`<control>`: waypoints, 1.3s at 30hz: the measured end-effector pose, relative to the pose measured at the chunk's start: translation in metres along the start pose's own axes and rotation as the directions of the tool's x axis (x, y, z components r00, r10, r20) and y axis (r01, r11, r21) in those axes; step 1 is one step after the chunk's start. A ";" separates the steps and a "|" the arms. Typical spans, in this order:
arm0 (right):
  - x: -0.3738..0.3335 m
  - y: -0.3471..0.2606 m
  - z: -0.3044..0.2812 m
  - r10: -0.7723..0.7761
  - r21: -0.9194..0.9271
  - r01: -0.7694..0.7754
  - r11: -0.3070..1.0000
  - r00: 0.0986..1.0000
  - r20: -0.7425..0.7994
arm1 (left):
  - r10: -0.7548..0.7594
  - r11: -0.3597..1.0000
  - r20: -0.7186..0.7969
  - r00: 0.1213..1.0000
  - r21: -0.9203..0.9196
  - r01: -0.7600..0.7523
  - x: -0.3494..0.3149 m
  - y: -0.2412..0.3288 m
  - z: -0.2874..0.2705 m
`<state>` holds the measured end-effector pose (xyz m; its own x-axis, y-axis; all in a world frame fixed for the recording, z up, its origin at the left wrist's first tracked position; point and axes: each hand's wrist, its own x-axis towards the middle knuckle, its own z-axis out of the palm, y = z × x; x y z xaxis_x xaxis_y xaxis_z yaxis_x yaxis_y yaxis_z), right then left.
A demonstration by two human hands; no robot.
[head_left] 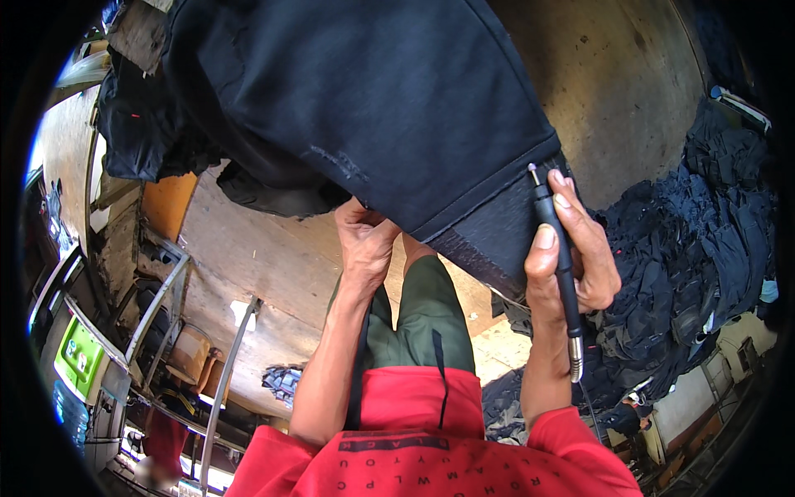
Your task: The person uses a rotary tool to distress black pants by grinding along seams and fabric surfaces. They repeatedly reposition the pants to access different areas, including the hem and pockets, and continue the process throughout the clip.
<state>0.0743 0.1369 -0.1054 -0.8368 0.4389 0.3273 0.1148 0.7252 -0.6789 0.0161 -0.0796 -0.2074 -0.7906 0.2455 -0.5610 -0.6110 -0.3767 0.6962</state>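
Observation:
A dark garment with a stitched hem hangs or lies across the top middle of the head view. A pale, frayed patch shows on its surface, and a rougher, worn-looking band lies below the hem seam. My left hand is closed at the garment's lower edge, pinching the cloth; its fingertips are partly hidden. My right hand grips a black pen-shaped rotary tool with a small metal tip and a cord at its rear end. The tip is beside the hem's right corner; contact cannot be made out.
A big heap of dark clothes fills the right side. Behind the garment is a wooden board. More dark cloth hangs at the left. Metal bars, a green tray and a small cloth pile are lower left.

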 end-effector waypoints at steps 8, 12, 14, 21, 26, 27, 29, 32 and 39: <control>-0.001 0.003 0.001 -0.019 0.012 0.019 1.000 1.000 -0.013 | -0.001 1.000 0.000 1.000 -0.019 0.001 0.000 -0.001 0.000; -0.001 0.004 0.004 -0.074 0.083 0.074 0.994 0.997 -0.005 | 0.005 1.000 0.005 1.000 0.000 -0.005 0.001 0.000 -0.001; 0.000 0.002 0.004 -0.094 0.096 0.093 0.991 0.996 0.011 | 0.006 1.000 0.007 1.000 0.001 -0.006 0.001 0.000 0.000; 0.006 -0.007 0.003 -0.135 0.126 0.123 0.984 0.986 0.095 | 0.027 1.000 -0.006 1.000 -0.015 -0.027 0.001 -0.001 0.001; 0.005 -0.005 -0.001 -0.166 0.174 0.139 0.975 0.975 0.150 | 0.008 1.000 -0.004 1.000 -0.001 -0.008 0.001 -0.003 -0.001; 0.005 -0.005 -0.001 -0.182 0.201 0.151 0.968 0.972 0.148 | 0.006 1.000 0.001 1.000 0.002 -0.006 0.002 -0.003 -0.002; 0.004 -0.002 -0.002 -0.216 0.242 0.171 0.955 0.961 0.172 | -0.003 0.998 0.048 0.999 0.065 0.000 0.003 -0.001 -0.005; -0.002 0.004 -0.003 -0.071 0.313 0.075 0.947 0.997 -0.024 | -0.054 0.977 0.157 0.986 0.214 0.019 -0.001 0.010 -0.014; 0.006 -0.001 -0.028 0.562 0.572 -0.358 0.738 0.796 -0.227 | 0.175 0.849 -0.122 0.977 0.521 -0.087 -0.011 0.148 -0.034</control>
<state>0.0845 0.1539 -0.0847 -0.4798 0.8769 0.0281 0.0777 0.0743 -0.9942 -0.0644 -0.1690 -0.1134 -0.8742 0.0650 -0.4812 -0.4714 0.1244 0.8731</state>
